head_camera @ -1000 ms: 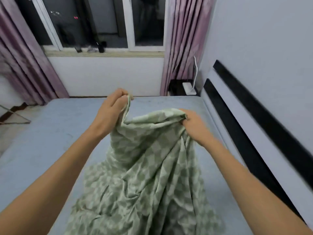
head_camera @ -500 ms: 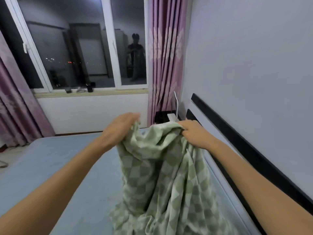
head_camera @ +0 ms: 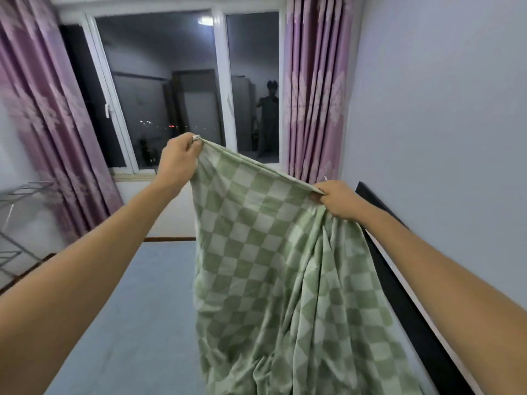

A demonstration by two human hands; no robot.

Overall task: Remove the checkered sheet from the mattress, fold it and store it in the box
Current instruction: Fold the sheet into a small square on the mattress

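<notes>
1. Two hands are up in the head view, both gripping the checkered sheet [head_camera: 271, 266].
2. L hand [head_camera: 178, 158]: fingers curled tight and pinching one top corner of the sheet. It's held high, in front of the window [head_camera: 171, 95].
3. R hand [head_camera: 338, 199]: fingers curled round the sheet's top edge further along. It's lower than the L hand and near the black headboard [head_camera: 399, 280].
4. The top edge runs taut btwn the two hands, sloping down from L to R.
5. The sheet hangs from that edge w/ green and pale checks. It's fairly flat under the L hand and bunched in long folds under the R.
6. The sheet's lower part leaves the bottom of the frame. Can't tell if it touches the mattress [head_camera: 142, 323].
7. Mattress is pale blue, w/ its surface showing below and to the left of the hanging sheet.
8. Rest: the window is dark w/ room reflections in the glass. A pink-purple curtain [head_camera: 42, 124] hangs on its left and another on its right. A plain wall [head_camera: 442, 109] rises above the headboard, and a metal rack [head_camera: 17, 223] sits at the far left edge.
</notes>
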